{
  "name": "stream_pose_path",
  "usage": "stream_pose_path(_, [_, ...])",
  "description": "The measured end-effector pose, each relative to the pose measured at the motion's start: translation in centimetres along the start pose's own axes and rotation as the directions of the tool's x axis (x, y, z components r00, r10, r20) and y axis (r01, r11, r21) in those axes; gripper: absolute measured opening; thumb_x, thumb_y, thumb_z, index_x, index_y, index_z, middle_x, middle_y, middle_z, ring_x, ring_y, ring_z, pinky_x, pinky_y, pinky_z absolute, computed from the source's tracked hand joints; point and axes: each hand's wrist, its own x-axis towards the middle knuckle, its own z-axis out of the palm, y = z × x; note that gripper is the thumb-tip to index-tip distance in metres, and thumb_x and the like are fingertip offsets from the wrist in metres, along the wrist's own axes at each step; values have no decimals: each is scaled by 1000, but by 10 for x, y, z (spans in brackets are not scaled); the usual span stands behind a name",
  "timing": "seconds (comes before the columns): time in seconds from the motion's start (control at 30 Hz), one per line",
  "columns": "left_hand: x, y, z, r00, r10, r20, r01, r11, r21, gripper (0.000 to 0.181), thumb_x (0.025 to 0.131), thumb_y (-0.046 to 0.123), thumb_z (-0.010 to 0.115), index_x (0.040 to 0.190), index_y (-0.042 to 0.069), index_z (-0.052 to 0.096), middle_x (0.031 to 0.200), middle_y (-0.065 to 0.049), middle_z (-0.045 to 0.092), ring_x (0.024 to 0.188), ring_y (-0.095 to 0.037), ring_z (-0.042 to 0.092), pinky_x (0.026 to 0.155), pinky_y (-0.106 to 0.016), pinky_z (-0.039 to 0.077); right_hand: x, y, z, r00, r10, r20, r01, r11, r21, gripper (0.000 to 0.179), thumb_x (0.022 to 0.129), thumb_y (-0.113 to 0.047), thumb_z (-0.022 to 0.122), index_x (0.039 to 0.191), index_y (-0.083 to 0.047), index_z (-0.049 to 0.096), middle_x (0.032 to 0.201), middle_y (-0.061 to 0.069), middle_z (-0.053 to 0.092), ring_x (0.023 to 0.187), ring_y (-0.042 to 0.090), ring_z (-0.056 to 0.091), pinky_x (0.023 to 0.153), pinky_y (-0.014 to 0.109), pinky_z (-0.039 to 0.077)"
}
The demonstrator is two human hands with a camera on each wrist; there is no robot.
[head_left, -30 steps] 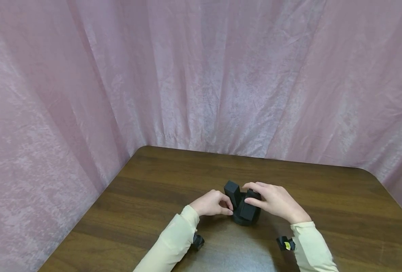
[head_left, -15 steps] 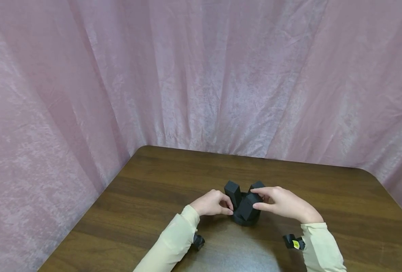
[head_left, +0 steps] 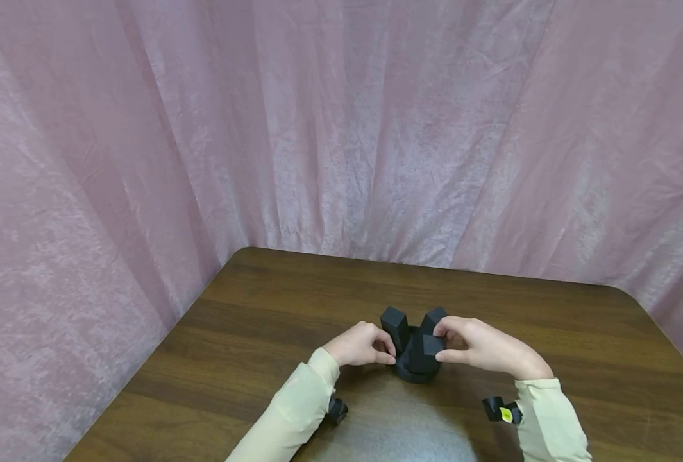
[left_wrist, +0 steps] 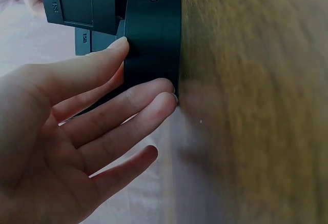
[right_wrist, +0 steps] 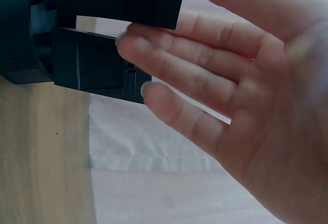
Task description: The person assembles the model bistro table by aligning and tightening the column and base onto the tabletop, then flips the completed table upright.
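A round black base [head_left: 417,375] stands on the table, with several rectangular black blocks rising from it. My left hand [head_left: 361,345] grips the base's left side, its thumb at the rim and fingertips low on the wall [left_wrist: 152,39]. One block [head_left: 431,346] leans right, and my right hand [head_left: 484,346] holds its end between thumb and fingers. Close beside that hand rises a second block [head_left: 433,319]; a third block [head_left: 395,326] slants up near the left hand. Small raised numbers mark the base and blocks in the left wrist view.
The brown wood-grain table [head_left: 295,289] has rounded far corners. Behind and to the left hang pink velvet curtains [head_left: 341,128]. A small black wrist camera [head_left: 501,410] juts from the right sleeve, another camera [head_left: 337,410] from the left.
My right hand has drawn back a little to the right, and the block it holds has tilted outward, its end face now turned up. My left hand has stayed on the base.
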Motion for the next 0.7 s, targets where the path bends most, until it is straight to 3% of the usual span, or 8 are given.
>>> stream_pose_path(0.17, [0,1,-1,1000,-10,6,11,1000,-14,6,78,26,68,80,20,68,66,12,62,57,3,51,54,-14,41,0,-1,1,999,21,34,-21,1000,10,41,82,-45,58,114,-20,50,91,-7,57,74,0,51,66,24,45])
stream_pose_path(0.33, [0,1,-1,1000,-20,5,20,1000,-11,6,78,26,68,80,20,67,67,12,62,58,2,51,55,-14,42,2,-1,2,1000,-6,26,6,1000,-4,42,81,-49,57,117,-26,50,85,-9,53,67,0,48,61,19,40])
stream_pose_path(0.7, [0,0,0,1000,-25,-4,24,1000,-18,8,77,27,69,80,20,68,68,13,62,59,3,51,56,-13,42,9,-3,12,1000,-2,-1,2,1000,-7,41,74,-57,59,98,-24,48,70,-13,49,57,-2,44,55,17,37])
